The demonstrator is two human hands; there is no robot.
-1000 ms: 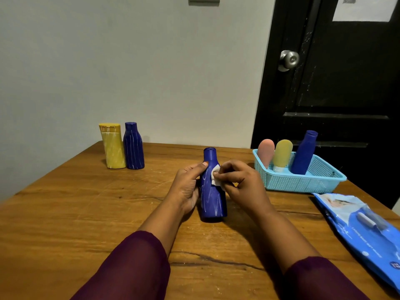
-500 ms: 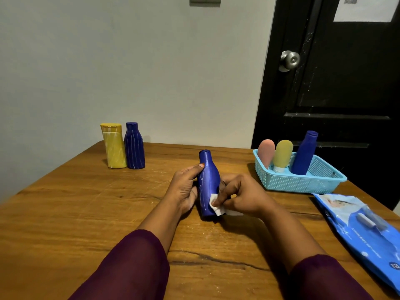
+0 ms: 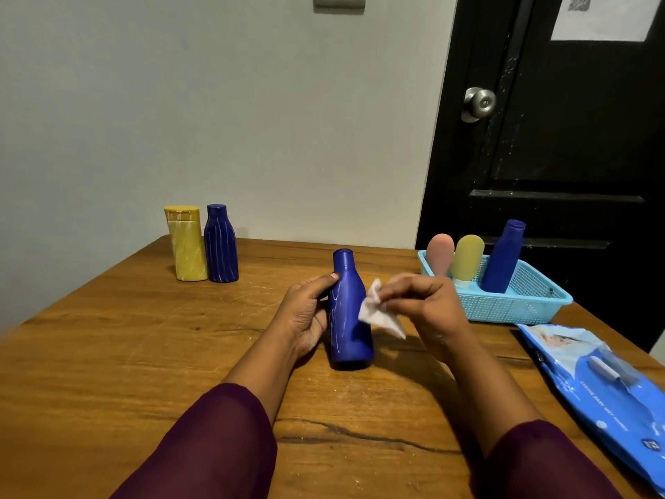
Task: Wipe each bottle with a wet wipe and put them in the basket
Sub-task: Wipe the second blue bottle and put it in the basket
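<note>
I am gripping the blue bottle (image 3: 351, 318) with my left hand (image 3: 306, 315), thumb lying along its shoulder and fingers curling round its far side. It is standing upright on the tabletop (image 3: 126, 354), near the middle. My right hand (image 3: 428, 307) is pinching a crumpled wet wipe (image 3: 378, 311) between thumb and fingertips at the bottle's right side. Whether the wipe is touching the bottle or hanging just off it, I cannot tell.

The basket (image 3: 521, 311) is sitting to the far right, close to the tabletop's right edge. It is holding a pink bottle (image 3: 439, 253), a yellow-green bottle (image 3: 467, 257) and a plain blue bottle (image 3: 503, 257), all leaning in its left half, while its right half is lying open. Bare wood is lying between my right hand and the basket's near rim.

The wipes pack (image 3: 604, 383) is lying near right, running toward the edge. Far left, a yellow bottle (image 3: 187, 246) and a streaked blue bottle (image 3: 220, 246) are standing side by side, touching, by the far edge against the wall — well apart from my hands, with open wood between.
</note>
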